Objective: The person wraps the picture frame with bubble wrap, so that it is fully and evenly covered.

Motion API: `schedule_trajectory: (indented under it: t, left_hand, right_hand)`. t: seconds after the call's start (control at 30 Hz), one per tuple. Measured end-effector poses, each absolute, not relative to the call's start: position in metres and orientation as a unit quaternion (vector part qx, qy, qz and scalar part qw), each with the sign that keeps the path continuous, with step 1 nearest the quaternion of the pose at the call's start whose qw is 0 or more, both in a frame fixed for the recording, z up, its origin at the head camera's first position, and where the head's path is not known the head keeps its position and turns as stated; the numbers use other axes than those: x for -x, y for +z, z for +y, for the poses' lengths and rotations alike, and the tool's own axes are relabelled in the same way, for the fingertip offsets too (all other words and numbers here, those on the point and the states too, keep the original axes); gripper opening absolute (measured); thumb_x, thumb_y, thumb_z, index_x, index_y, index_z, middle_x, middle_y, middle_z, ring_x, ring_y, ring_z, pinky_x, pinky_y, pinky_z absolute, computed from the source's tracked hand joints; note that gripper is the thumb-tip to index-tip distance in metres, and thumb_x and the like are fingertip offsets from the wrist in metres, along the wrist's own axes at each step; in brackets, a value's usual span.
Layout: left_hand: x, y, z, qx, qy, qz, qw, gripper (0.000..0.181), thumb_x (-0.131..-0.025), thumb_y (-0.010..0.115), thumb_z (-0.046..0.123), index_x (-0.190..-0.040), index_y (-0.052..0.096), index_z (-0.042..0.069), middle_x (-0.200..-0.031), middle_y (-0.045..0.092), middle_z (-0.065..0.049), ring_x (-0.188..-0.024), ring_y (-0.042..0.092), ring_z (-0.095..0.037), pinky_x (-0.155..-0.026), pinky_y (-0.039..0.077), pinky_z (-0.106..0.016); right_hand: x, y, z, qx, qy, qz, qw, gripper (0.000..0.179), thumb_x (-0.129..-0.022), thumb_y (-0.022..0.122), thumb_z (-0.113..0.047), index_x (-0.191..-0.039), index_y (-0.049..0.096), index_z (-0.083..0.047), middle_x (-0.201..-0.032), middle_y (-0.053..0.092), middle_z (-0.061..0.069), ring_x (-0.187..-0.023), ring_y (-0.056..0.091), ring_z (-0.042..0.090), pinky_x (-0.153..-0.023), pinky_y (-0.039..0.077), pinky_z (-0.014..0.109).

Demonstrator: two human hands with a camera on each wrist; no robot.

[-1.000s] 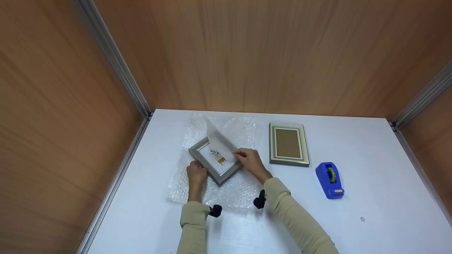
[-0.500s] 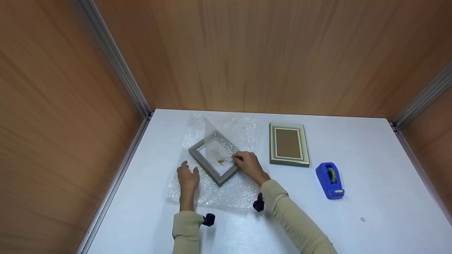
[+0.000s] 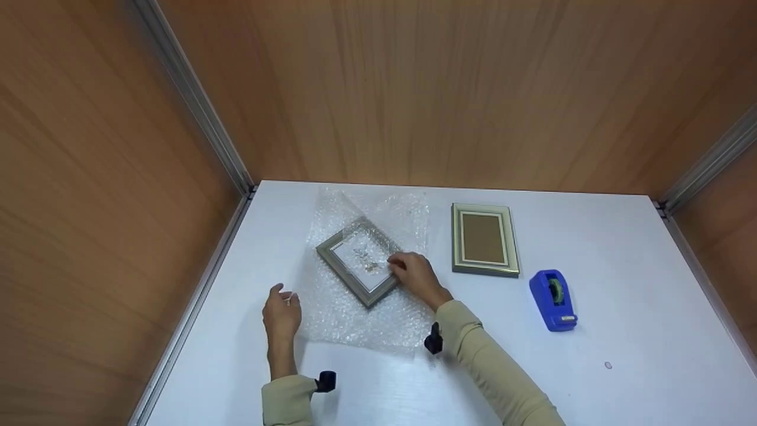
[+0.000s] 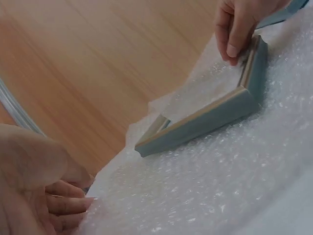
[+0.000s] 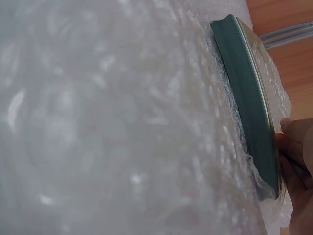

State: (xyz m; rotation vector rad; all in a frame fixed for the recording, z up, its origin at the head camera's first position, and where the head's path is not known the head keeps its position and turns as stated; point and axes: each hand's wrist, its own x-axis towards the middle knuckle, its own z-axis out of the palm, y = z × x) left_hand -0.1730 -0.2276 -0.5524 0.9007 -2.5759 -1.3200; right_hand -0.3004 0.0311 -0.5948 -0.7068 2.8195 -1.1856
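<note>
A grey picture frame [image 3: 346,276] with a plant print lies slanted on a sheet of bubble wrap [image 3: 355,331]. One flap of the wrap covers the upper right of the frame, and the print shows dimly through it. My right hand [image 3: 417,277] pinches this flap at the frame's right edge; the right wrist view has its fingers [image 5: 288,144] against the frame's side [image 5: 249,107]. Off the left edge of the wrap is my left hand [image 3: 281,313], fingers loosely bent and thumb apart. In the left wrist view its fingertips come close to the wrap's edge; contact cannot be told.
A second, pale gold frame [image 3: 484,236] with a brown middle lies right of the wrap. A blue tape dispenser [image 3: 556,319] stands further right. Wooden panels [image 3: 443,94] rise behind and beside the white table [image 3: 591,236].
The raised flap has come down over the picture frame, with my right hand pinching it nearly in place. My left hand has let go of the frame and moved left past the wrap's edge.
</note>
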Motion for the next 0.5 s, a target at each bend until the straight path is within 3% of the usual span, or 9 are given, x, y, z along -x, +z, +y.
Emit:
schedule_trajectory:
  t: [0.13, 0.27, 0.37, 0.5]
  left_hand:
    - [0.167, -0.543, -0.237, -0.289, -0.437, -0.852, 0.005, 0.047, -0.093, 0.051, 0.017, -0.132, 0.039, -0.007, -0.115, 0.056, -0.028, -0.102, 0.057, -0.039, -0.08, 0.05, -0.045]
    - [0.16, -0.541, -0.243, -0.259, -0.434, -0.861, -0.057, 0.048, -0.091, 0.055, 0.023, -0.126, 0.047, -0.009, -0.117, 0.054, -0.03, -0.103, 0.056, -0.038, -0.083, 0.049, -0.046]
    - [0.158, -0.542, -0.243, -0.258, -0.436, -0.861, -0.046, 0.043, -0.091, 0.056, 0.021, -0.122, 0.052, -0.008, -0.112, 0.058, -0.026, -0.098, 0.06, -0.034, -0.08, 0.05, -0.043]
    - [0.16, -0.543, -0.239, -0.277, -0.409, -0.869, 0.004, 0.038, -0.091, 0.057, 0.02, -0.122, 0.056, -0.001, -0.098, 0.066, -0.017, -0.082, 0.064, -0.025, -0.065, 0.051, -0.035]
  right_hand:
    - [0.301, -0.595, 0.032, 0.227, -0.392, 0.892, 0.014, 0.018, -0.088, 0.062, -0.018, -0.103, 0.069, -0.01, -0.098, 0.068, 0.001, -0.089, 0.061, 0.013, -0.077, 0.051, 0.03]
    - [0.302, -0.597, 0.034, 0.221, -0.407, 0.886, 0.023, 0.018, -0.088, 0.063, -0.016, -0.103, 0.068, -0.009, -0.098, 0.068, 0.0, -0.089, 0.061, 0.013, -0.077, 0.051, 0.031]
    - [0.302, -0.597, 0.035, 0.217, -0.417, 0.882, 0.03, 0.018, -0.088, 0.063, -0.016, -0.103, 0.068, -0.009, -0.097, 0.068, 0.0, -0.089, 0.061, 0.012, -0.077, 0.051, 0.03]
    - [0.303, -0.597, 0.036, 0.218, -0.421, 0.88, 0.039, 0.019, -0.089, 0.062, -0.017, -0.105, 0.068, -0.009, -0.099, 0.067, 0.0, -0.089, 0.061, 0.012, -0.076, 0.051, 0.03]
